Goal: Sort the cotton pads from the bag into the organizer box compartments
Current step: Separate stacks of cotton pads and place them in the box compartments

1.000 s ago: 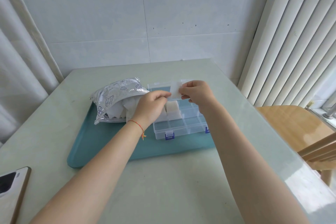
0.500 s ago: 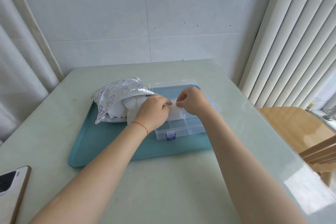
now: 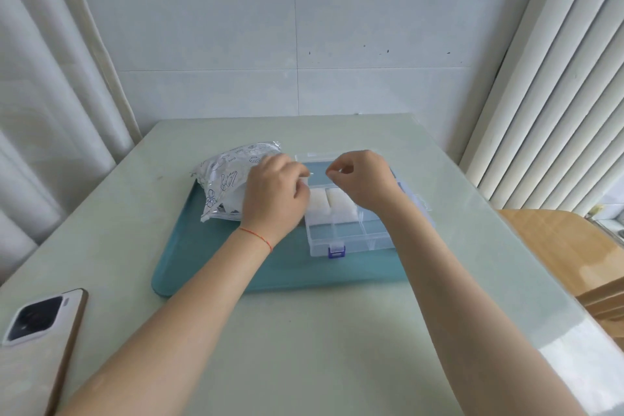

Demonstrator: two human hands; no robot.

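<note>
A clear organizer box [image 3: 351, 243] with a blue latch stands open on the teal tray [image 3: 209, 263]. Two white cotton pads [image 3: 319, 204] [image 3: 341, 204] lie in neighbouring compartments of its middle row. The front compartments show only the tray through them. To the left lies the silvery printed bag [image 3: 226, 172] with more white pads showing at its mouth. My left hand [image 3: 273, 192] hovers at the box's left edge, fingers loosely curled, holding nothing that I can see. My right hand [image 3: 363, 179] hangs over the box's back part, thumb and forefinger close together, with nothing between them.
A phone [image 3: 37, 324] lies camera side up at the table's front left edge. A wooden chair [image 3: 557, 246] stands to the right of the table. Behind are a tiled wall, a curtain at the left and vertical blinds at the right.
One second ago both hands held a pad above the box, then lowered it into a middle compartment. Now the pad lies in the box and both hands have let go and lifted.
</note>
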